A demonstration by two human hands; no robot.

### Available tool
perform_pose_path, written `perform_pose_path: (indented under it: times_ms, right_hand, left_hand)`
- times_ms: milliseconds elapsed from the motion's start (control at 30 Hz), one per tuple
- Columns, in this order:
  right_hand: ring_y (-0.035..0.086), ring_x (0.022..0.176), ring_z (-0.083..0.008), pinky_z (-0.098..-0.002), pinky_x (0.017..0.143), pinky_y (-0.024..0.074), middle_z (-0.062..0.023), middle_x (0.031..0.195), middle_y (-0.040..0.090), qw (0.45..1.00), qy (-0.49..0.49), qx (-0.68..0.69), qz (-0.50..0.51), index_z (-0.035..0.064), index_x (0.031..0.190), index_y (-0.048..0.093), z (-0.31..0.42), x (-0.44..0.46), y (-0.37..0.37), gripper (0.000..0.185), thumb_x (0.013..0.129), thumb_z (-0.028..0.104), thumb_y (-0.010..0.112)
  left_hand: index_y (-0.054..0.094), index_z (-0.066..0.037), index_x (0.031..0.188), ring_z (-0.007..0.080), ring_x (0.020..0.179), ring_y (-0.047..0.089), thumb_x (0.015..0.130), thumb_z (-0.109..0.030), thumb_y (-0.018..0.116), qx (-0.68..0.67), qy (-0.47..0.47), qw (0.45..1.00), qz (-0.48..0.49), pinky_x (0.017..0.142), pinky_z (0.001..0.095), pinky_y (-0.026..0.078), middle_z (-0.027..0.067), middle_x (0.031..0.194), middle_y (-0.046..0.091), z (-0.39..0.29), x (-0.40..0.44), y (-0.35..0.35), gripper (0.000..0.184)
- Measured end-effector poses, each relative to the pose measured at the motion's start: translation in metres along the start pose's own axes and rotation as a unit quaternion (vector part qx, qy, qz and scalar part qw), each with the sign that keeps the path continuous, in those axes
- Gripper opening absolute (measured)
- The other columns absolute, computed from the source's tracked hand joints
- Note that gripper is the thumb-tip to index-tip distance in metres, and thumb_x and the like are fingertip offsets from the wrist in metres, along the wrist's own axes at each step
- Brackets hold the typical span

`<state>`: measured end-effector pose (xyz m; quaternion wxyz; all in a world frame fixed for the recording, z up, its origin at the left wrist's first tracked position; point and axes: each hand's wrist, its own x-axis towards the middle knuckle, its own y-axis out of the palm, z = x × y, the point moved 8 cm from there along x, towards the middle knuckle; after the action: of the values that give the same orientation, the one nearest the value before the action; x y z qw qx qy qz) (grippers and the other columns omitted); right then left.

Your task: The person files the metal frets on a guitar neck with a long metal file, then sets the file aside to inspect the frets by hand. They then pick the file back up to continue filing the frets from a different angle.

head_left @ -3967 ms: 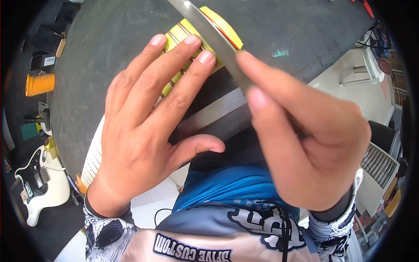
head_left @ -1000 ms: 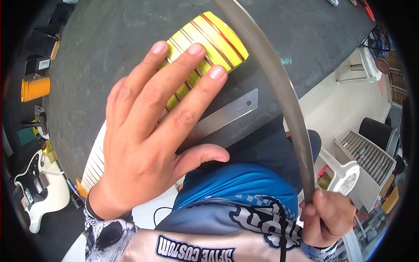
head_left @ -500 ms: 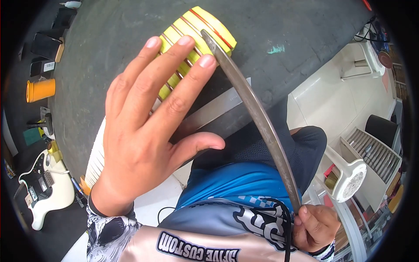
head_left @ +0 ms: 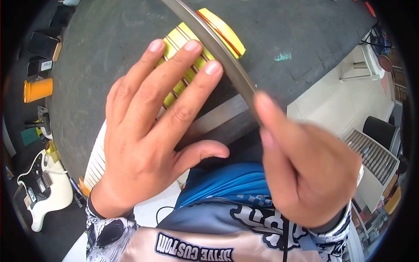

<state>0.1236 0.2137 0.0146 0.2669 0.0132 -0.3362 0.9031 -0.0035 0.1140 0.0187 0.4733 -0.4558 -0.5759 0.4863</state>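
A guitar neck point(head_left: 233, 43) lies on the dark work mat, its fretboard covered in yellow tape between the metal frets. My left hand point(head_left: 144, 126) rests flat on the neck with fingers spread, hiding its middle. My right hand point(head_left: 310, 170), slightly blurred, pinches the near end of a long metal file point(head_left: 214, 48). The file crosses the taped frets diagonally, just beyond my left fingertips, and its far tip runs out of the top of the view. Contact between file and frets is hard to make out.
A metal strip point(head_left: 224, 114) lies along the bench edge below the neck. To the left are a white guitar body point(head_left: 54, 196), an orange container point(head_left: 39, 90) and a black-headed hammer point(head_left: 45, 124). White stools and a slatted rack point(head_left: 371, 153) stand on the right.
My right hand has pushed the file up and away across the frets, from near my body to beside the neck. My left hand stays spread on the neck, barely shifted.
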Motion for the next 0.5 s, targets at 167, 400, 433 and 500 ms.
perform_pose_path:
  times_ms: [167,400,433,500]
  right_hand:
    - [0.059,0.051,-0.0159,-0.0267,0.051,0.0448,-0.01,0.065,0.065,0.999,0.015,0.03,-0.02,0.0016,0.121,0.073,-0.005,-0.015,-0.011,0.04,0.082,-0.007,0.068]
    - [0.06,0.047,-0.0169,-0.0261,0.05,0.0474,-0.0065,0.06,0.065,0.997,0.076,0.021,-0.012,0.0051,0.124,0.071,-0.012,-0.138,-0.056,0.04,0.084,0.0,0.065]
    - [0.06,0.047,-0.0174,-0.0265,0.049,0.0473,-0.0068,0.061,0.065,0.997,0.073,0.018,-0.008,0.0052,0.123,0.071,-0.011,-0.144,-0.056,0.04,0.084,0.001,0.065]
    - [0.059,0.047,-0.0181,-0.0274,0.049,0.047,-0.0082,0.061,0.065,0.997,0.07,0.041,0.0,0.0044,0.122,0.072,-0.012,-0.154,-0.053,0.04,0.083,0.001,0.065]
  left_hand:
    - [0.062,-0.006,0.138,0.0429,0.137,0.048,0.072,-0.063,0.074,-0.006,0.005,1.0,-0.005,0.112,0.0495,0.04,0.0186,0.144,0.056,0.001,-0.001,0.0,0.088]
    - [0.061,-0.007,0.139,0.0426,0.137,0.049,0.072,-0.063,0.074,0.005,0.005,1.0,-0.008,0.112,0.0494,0.039,0.0183,0.144,0.056,-0.001,-0.001,0.0,0.088]
    - [0.062,-0.007,0.139,0.0425,0.136,0.049,0.072,-0.063,0.074,0.008,0.007,1.0,-0.011,0.112,0.0494,0.04,0.0184,0.144,0.056,-0.001,-0.001,0.0,0.088]
    - [0.061,-0.007,0.139,0.0425,0.136,0.049,0.072,-0.063,0.074,0.012,0.011,1.0,-0.018,0.112,0.0494,0.04,0.0185,0.143,0.057,-0.001,-0.002,0.0,0.088]
